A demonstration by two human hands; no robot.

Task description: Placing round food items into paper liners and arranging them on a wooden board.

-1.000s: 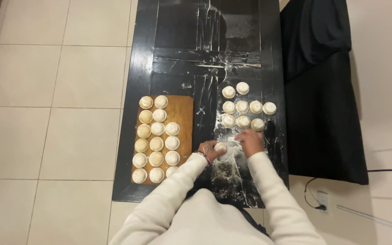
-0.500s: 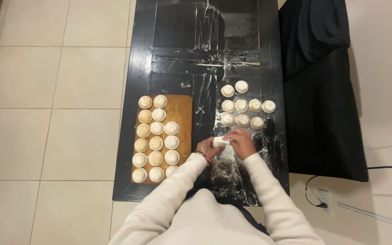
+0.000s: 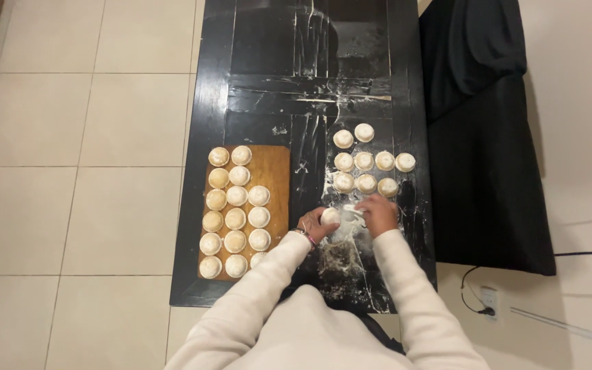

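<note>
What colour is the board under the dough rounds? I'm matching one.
Warm orange-brown wood, on the board in the head view.

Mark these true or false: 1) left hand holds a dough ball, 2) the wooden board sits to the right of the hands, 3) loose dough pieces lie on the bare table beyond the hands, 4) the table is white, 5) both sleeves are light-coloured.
1) True: the left hand holds a round dough ball.
2) False: the wooden board lies to the left of the hands, filled with rows of dough pieces.
3) True: a group of loose pieces sits on the floured table surface beyond the right hand.
4) False: the table is black, streaked with flour.
5) True: both sleeves are cream-white.
</note>
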